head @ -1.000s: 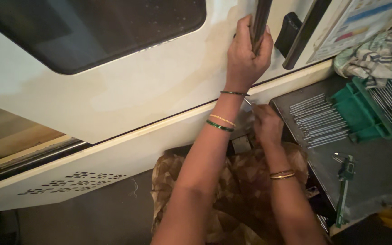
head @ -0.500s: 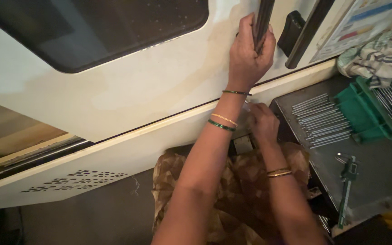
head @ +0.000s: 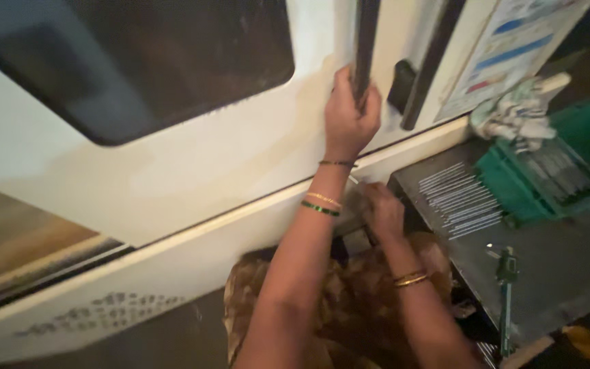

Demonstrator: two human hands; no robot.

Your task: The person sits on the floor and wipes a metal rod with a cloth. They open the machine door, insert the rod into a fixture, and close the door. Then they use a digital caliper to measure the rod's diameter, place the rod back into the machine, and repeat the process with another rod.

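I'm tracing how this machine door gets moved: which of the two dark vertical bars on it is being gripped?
The left bar, the long handle nearer the dark window; the left hand wraps its lower end. The other bar, beside the poster, is untouched.

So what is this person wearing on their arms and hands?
Both arms are bare, with no sleeves or gloves. The left hand has a thin dark bangle, a gold one and a green one at the wrist. The right hand has gold bangles at its wrist.

Cream-white machine door (head: 192, 171) with dark tinted window (head: 172, 61), black handle bar (head: 365, 41). Green crate (head: 582, 150), grey bench (head: 554, 260), silver rods (head: 462, 201). Green and gold bangles (head: 321, 203). Brown patterned clothing (head: 356, 307). White-green checked rag (head: 513, 116).
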